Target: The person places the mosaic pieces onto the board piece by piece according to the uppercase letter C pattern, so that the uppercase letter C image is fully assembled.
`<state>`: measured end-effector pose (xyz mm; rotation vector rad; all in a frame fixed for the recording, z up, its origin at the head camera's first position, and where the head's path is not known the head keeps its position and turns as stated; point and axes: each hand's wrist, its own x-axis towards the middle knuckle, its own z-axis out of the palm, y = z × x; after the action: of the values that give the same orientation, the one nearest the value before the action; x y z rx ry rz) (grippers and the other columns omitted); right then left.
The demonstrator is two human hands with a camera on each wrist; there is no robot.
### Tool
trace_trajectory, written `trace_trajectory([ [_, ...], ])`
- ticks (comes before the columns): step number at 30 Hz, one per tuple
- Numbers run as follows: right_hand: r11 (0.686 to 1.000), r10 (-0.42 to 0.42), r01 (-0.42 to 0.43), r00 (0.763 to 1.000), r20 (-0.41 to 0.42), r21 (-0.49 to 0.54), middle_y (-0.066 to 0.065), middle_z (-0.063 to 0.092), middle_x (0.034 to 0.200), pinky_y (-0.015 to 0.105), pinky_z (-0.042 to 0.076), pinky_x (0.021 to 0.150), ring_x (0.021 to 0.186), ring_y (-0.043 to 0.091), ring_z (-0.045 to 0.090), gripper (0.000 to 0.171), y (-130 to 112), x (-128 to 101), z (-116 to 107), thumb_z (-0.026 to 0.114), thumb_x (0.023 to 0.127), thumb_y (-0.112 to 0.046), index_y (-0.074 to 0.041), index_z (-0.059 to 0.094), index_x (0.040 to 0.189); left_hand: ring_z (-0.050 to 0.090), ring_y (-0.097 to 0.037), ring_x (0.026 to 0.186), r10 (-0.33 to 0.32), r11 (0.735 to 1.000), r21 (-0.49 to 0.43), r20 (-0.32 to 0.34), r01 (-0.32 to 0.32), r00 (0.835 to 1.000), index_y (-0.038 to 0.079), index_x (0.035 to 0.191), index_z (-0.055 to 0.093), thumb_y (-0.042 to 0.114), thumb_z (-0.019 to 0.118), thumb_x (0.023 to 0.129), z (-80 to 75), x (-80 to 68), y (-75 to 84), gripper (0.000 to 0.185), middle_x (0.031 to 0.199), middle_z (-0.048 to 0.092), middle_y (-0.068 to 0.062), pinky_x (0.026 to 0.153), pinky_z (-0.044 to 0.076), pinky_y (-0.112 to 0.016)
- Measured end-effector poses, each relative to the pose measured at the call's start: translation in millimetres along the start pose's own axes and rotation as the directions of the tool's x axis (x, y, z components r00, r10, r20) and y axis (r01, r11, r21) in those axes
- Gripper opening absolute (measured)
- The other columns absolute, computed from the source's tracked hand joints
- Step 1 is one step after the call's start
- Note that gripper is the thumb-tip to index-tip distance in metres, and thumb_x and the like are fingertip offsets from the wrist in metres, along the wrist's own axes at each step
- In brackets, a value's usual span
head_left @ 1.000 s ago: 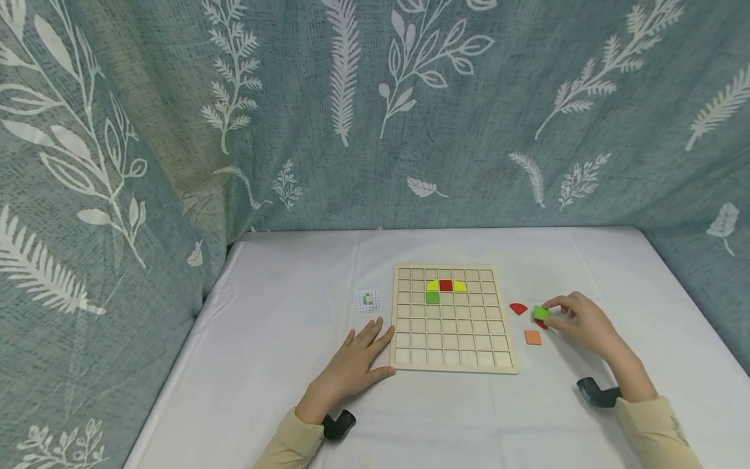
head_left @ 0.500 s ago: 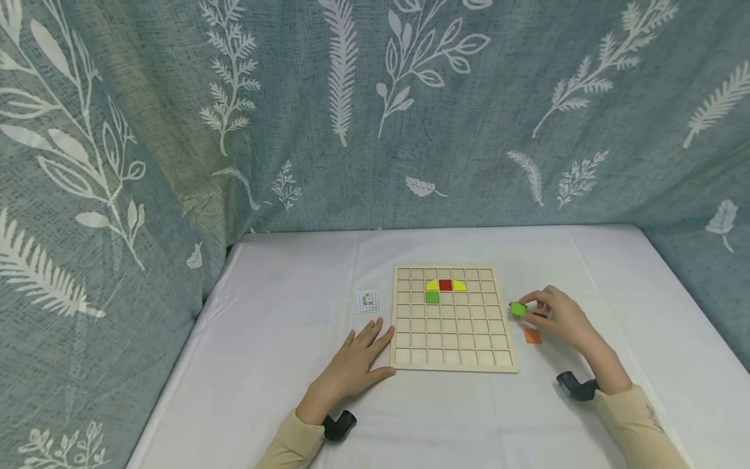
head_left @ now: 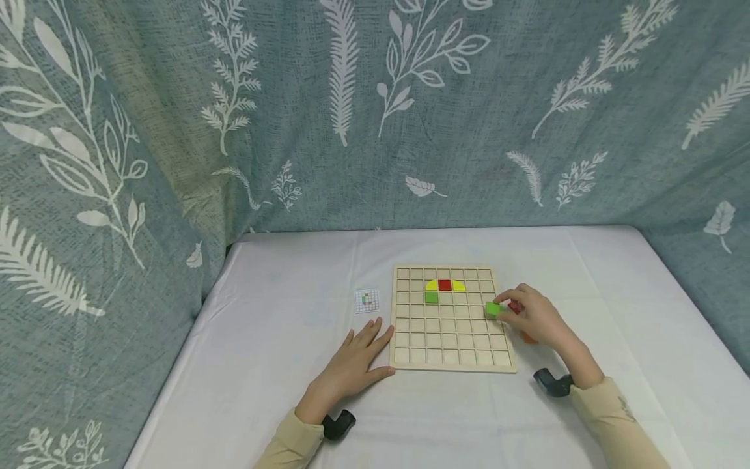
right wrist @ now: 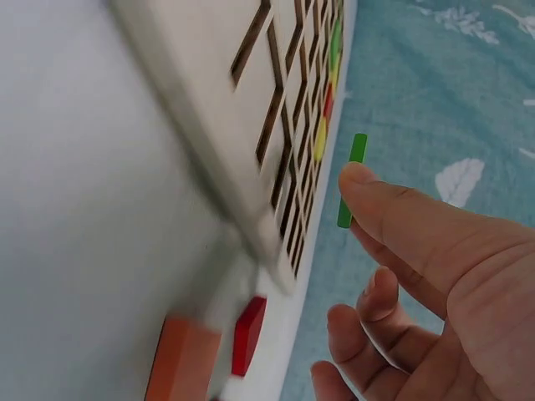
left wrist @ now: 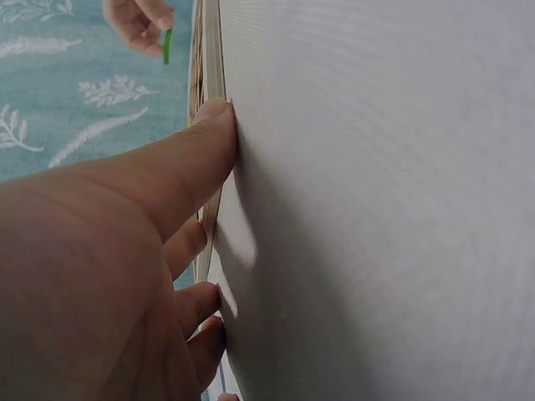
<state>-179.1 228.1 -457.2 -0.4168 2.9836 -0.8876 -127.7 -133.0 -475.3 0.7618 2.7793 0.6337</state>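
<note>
The green tile [head_left: 493,309] is pinched in the right hand [head_left: 536,319], thumb and fingertips clamped on its edges, and it hangs just above the right edge of the board [head_left: 451,365], about midway down that side. In the right wrist view the tile [right wrist: 351,180] shows edge-on, lifted clear of the grid, with the thumb [right wrist: 393,209] pressed against it and the other fingers curled below. The left wrist view catches the same tile [left wrist: 166,46] far off, held at the fingertips.

On the board, a red square [head_left: 445,284] sits in the second row between two yellow quarter-rounds [head_left: 432,285], and a green square [head_left: 431,297] lies just under the left yellow one. Beside the board's right edge, partly hidden by the right hand, a red piece [head_left: 514,305] and an orange piece [head_left: 529,337] lie on the table [head_left: 281,391]; the right wrist view shows them close together near the board's corner.

The left hand [head_left: 354,368] rests flat on the table, fingers straight and slightly spread, fingertips touching the board's left edge near its lower corner. A small pattern card [head_left: 366,300] lies just left of the board
</note>
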Motion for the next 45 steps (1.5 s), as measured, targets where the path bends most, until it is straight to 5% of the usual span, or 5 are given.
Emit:
trace_trajectory([
  [18,0.991,-0.122,0.121,0.992,0.014,0.058,0.005,0.05,0.079,0.027,0.036,0.06,0.07,0.018,0.044,0.023,-33,20,22,0.074,0.078,-0.014,-0.01,0.068,0.1,0.017,-0.03,0.141,0.002,1.0,0.004,0.007,-0.002,1.0,0.013,0.146,0.03,0.044,0.056,0.089,-0.9,0.2,0.0,0.069,0.153,0.021,-0.014,0.112,0.015,-0.055],
  [38,0.985,-0.149,0.141,0.986,0.074,0.103,0.003,0.049,0.08,0.025,0.035,0.058,0.068,0.014,0.041,0.024,-55,40,48,0.075,0.078,-0.019,-0.012,0.068,0.1,0.018,-0.033,0.141,0.002,1.0,-0.012,0.002,-0.002,1.0,0.01,0.145,0.033,0.042,0.056,0.089,-2.9,0.0,1.4,0.068,0.152,0.023,-0.017,0.111,0.015,-0.057],
  [45,0.989,-0.143,0.14,0.987,0.075,0.046,0.002,0.051,0.08,0.025,0.036,0.059,0.069,0.014,0.042,0.023,-61,46,52,0.074,0.078,-0.019,-0.012,0.068,0.099,0.019,-0.033,0.141,0.008,1.0,-0.013,-0.002,-0.008,1.0,0.01,0.145,0.033,0.041,0.057,0.089,-3.0,0.0,1.7,0.068,0.151,0.023,-0.017,0.111,0.015,-0.057],
])
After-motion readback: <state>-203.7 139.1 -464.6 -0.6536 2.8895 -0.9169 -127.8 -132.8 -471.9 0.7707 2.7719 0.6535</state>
